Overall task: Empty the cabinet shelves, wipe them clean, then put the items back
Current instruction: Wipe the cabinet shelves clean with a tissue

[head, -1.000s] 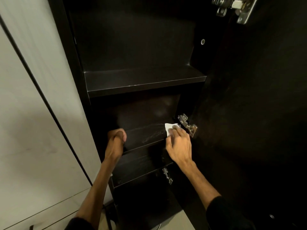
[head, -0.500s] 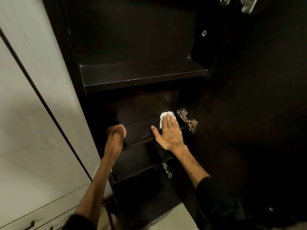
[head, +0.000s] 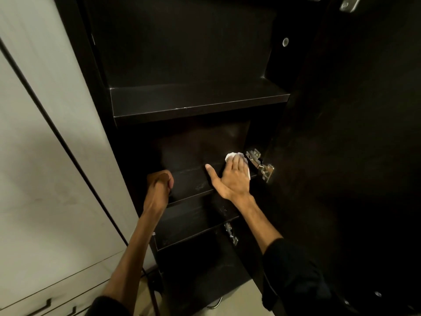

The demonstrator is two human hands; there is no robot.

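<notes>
A tall dark cabinet stands open, its shelves bare. My right hand (head: 232,176) lies flat, fingers straight and thumb spread, pressing a white cloth (head: 231,156) onto the right end of the middle shelf (head: 193,181), close to the back. My left hand (head: 160,182) curls its fingers over the left front edge of that same shelf. The upper shelf (head: 193,101) above holds nothing.
A metal hinge (head: 259,163) sticks out just right of the cloth, and a second hinge (head: 231,233) sits lower. The open dark door (head: 353,156) fills the right side. A pale wardrobe panel (head: 45,179) with drawer handles stands to the left. A lower shelf (head: 196,224) lies below.
My right hand slid the cloth from the shelf's front right toward the back, and the thumb spread out. My left hand kept its grip on the shelf edge.
</notes>
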